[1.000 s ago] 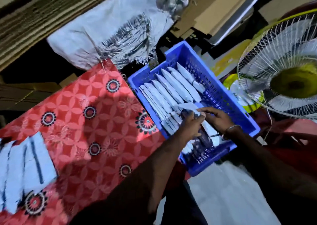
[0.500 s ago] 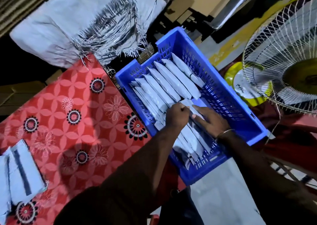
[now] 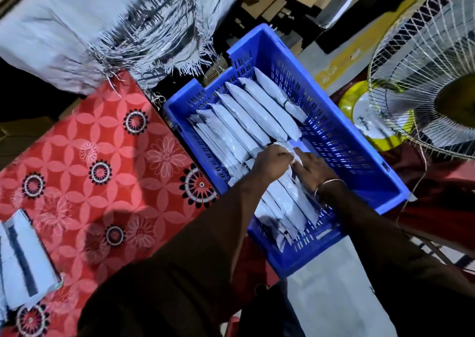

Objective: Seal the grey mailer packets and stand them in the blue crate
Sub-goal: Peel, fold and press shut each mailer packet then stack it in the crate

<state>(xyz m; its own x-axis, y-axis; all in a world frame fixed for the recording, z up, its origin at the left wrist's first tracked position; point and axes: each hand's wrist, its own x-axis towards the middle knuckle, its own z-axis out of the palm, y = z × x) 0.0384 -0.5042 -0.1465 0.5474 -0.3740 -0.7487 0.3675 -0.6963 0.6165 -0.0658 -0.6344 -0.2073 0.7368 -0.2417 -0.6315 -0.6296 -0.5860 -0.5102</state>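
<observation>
1. Head view: blue crate [image 3: 341, 131] sits right of the red patterned cloth [image 3: 102, 162], holding grey mailer packets [image 3: 246, 120] stood on edge in 2 rows, far and near.
2. Left hand [image 3: 270, 163] reaches into the crate's middle, fingers curled, pinching the top edge of 1 packet [image 3: 288, 147].
3. Right hand [image 3: 312, 167], bangle [image 3: 327, 183] at the wrist, rests just beside it with fingers laid fairly straight against the same packet.
4. Flat unsealed mailers [image 3: 23, 259] lie on the cloth, near left.
5. Wire-guard fan [image 3: 421, 84] stands right of the crate; frayed white sack [image 3: 108, 23] lies far left.
</observation>
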